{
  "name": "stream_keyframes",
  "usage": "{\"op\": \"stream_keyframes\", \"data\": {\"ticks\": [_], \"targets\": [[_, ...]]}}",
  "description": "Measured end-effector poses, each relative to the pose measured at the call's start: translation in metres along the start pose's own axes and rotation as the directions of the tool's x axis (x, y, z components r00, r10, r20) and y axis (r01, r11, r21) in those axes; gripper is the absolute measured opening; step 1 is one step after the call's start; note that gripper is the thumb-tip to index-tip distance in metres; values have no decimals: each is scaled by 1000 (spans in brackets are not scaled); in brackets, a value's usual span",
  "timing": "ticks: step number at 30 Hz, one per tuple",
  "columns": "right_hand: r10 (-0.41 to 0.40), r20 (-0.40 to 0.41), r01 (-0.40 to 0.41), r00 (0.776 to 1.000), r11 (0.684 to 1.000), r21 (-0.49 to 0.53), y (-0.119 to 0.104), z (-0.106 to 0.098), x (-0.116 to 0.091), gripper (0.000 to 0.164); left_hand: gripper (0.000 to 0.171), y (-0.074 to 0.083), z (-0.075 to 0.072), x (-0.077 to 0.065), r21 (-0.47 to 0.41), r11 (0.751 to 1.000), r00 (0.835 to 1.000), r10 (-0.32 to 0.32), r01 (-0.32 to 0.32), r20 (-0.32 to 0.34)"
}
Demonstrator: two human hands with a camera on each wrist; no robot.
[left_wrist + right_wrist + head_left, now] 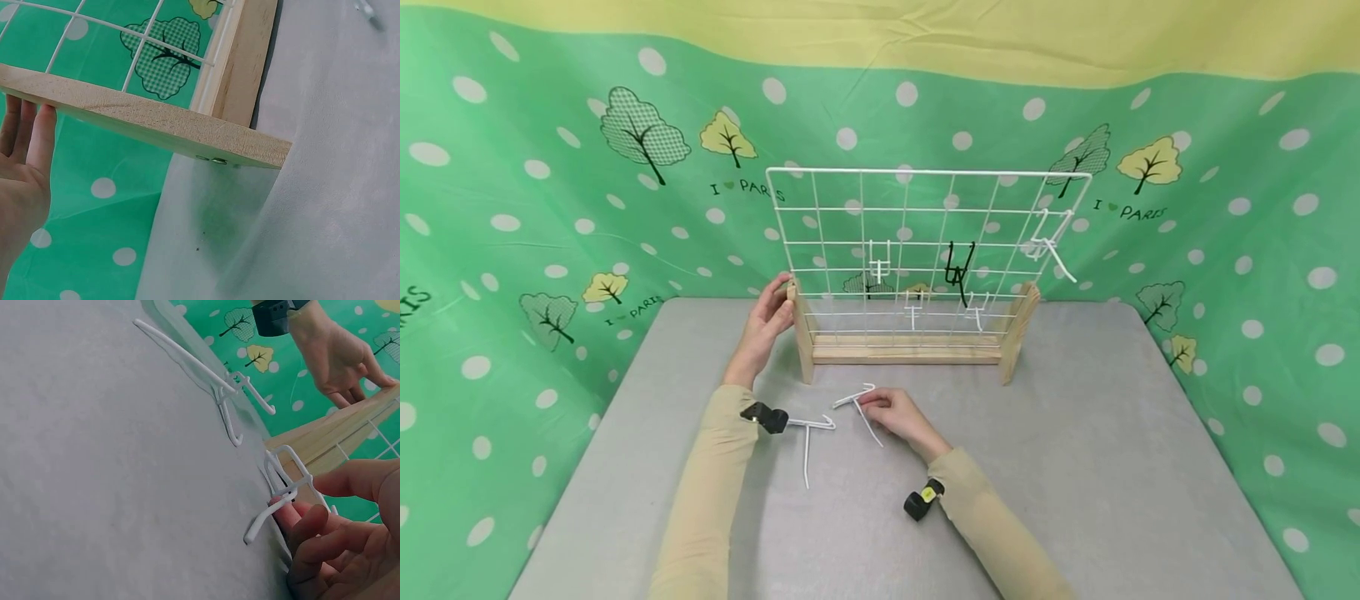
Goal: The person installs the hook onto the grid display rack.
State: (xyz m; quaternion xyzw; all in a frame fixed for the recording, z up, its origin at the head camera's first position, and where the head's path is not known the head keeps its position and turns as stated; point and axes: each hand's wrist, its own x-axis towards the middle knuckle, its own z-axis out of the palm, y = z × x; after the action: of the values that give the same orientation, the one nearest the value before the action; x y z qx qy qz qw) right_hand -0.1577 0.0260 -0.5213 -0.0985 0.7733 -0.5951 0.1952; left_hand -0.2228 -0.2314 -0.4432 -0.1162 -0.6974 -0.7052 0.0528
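A white wire grid panel (928, 170) stands in a wooden base (910, 360). My left hand (765, 323) holds the wooden upright (803, 342) on its left side; in the left wrist view the fingers (41, 140) lie against its outer face. My right hand (901, 417) pinches a white wire display hook (869, 423) low over the table in front of the stand. A second white display hook (807, 454) lies left of it, partly hidden by the left wrist camera. In the right wrist view, thumb and fingers meet at the held hook's double-loop end (290, 469).
Several hooks hang on the grid: a black one (957, 273) near the middle, a white one (880, 265) left of it, another white one (1052, 248) at the upper right, and small white ones lower down. Behind the grey tabletop (1112, 467) hangs a green dotted curtain (1240, 333).
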Motion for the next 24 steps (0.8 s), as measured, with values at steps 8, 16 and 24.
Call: {"op": "stream_keyframes", "data": {"ticks": [8, 16, 24], "targets": [[34, -6, -33, 999, 997, 75, 3, 0, 3, 24, 48, 13, 6, -4, -1, 1000, 1000, -17, 17, -5], [59, -40, -54, 997, 990, 134, -2, 0, 0, 25, 48, 12, 5, -4, 6, 1000, 1000, -5, 5, -1], [27, -101, -7, 995, 982, 191, -37, -6, -20, 28, 48, 13, 6, -4, 10, 1000, 1000, -4, 4, -3]]}}
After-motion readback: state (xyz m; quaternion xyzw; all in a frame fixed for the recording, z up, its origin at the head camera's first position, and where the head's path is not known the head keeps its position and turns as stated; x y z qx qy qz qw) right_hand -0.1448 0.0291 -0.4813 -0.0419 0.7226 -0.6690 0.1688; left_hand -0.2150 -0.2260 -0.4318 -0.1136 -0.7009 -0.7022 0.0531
